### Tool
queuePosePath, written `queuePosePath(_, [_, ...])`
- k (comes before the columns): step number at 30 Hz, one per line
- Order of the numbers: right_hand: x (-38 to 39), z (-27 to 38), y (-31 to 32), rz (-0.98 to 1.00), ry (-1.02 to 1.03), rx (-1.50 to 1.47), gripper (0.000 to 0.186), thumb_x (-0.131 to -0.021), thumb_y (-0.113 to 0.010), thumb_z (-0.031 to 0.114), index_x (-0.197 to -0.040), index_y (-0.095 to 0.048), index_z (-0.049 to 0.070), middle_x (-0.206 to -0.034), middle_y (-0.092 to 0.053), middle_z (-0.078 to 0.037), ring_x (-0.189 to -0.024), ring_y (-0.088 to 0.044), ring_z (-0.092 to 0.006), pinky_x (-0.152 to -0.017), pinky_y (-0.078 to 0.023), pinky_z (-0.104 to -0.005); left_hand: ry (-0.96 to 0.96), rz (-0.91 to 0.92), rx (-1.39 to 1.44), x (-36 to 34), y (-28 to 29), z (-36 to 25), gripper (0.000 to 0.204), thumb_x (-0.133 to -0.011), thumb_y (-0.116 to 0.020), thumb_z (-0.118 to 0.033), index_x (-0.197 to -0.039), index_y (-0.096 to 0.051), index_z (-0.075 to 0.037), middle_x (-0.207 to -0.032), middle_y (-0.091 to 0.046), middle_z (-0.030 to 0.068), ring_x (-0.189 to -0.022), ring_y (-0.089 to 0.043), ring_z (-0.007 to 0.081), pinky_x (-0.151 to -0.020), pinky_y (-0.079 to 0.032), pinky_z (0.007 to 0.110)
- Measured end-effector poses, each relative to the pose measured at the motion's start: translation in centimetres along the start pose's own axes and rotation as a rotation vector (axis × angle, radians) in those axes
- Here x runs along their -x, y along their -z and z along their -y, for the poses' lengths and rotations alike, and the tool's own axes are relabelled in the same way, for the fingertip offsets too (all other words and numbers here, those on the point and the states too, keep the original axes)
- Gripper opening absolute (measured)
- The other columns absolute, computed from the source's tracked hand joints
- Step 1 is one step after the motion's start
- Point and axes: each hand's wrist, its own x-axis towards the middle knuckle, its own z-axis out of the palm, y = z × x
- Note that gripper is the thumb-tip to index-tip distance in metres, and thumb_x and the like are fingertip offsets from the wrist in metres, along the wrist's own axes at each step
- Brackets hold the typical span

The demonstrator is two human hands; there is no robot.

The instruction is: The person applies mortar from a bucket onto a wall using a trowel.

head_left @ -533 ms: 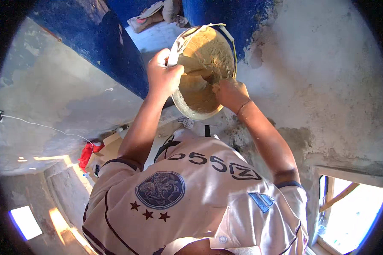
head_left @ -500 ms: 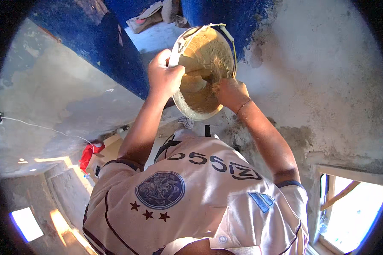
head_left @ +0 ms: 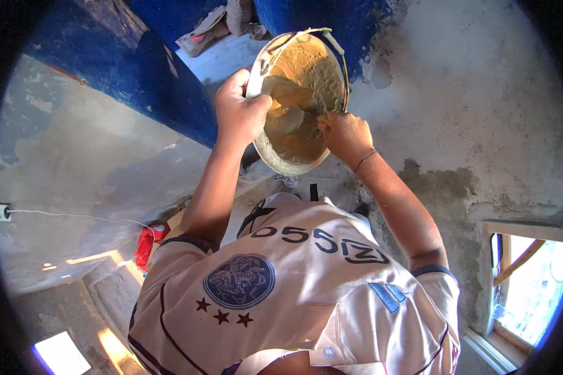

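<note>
A pale round bucket is tilted in front of me, its mouth turned toward me. Wet tan paste coats the inside, with a smoother hollow near the bottom. My left hand grips the bucket's left rim, thumb over the edge. At the right side of the mouth, my right hand is closed, with its fingertips inside the bucket against the paste; whatever it holds is hidden. The wire handle with a white grip stands up at the top right of the rim.
Blue-painted surfaces are ahead, with sacks between them. Patchy plastered wall rises to the right, near a window. At left, a white cable runs from a socket toward a red bag.
My right hand has shifted slightly right, and the paste near it looks stirred. My left hand stays on the rim. The whole view has turned a little.
</note>
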Motion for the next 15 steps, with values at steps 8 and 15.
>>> queuePosePath(8, [-2.0,-0.8,-0.3,-0.094,0.125,0.011,0.02,-0.078,-0.058,0.028,-0.087,-0.058,0.01,-0.07,-0.061,-0.017,-0.064,-0.06,-0.0356,-0.057,-0.049,-0.0451,0.041,0.028,0.054,-0.3,0.5,-0.4,0.014,-0.059,-0.051,0.008,-0.066,-0.047,-0.004,-0.063,-0.048,-0.0022,-0.052,-0.042,0.0049,-0.045,-0.034,0.021])
queuePosePath(15, [-1.8,-1.4,0.1,-0.149,0.237,-0.005,0.021,-0.078,-0.058,0.028,-0.09,-0.057,0.011,-0.074,-0.062,-0.015,-0.064,-0.06,-0.0343,-0.055,-0.049,-0.0436,0.023,0.0,-0.04,0.6,0.6,-1.2,0.016,-0.057,-0.052,0.007,-0.067,-0.048,-0.004,-0.062,-0.048,-0.0023,-0.052,-0.042,0.0055,-0.045,-0.034,0.022])
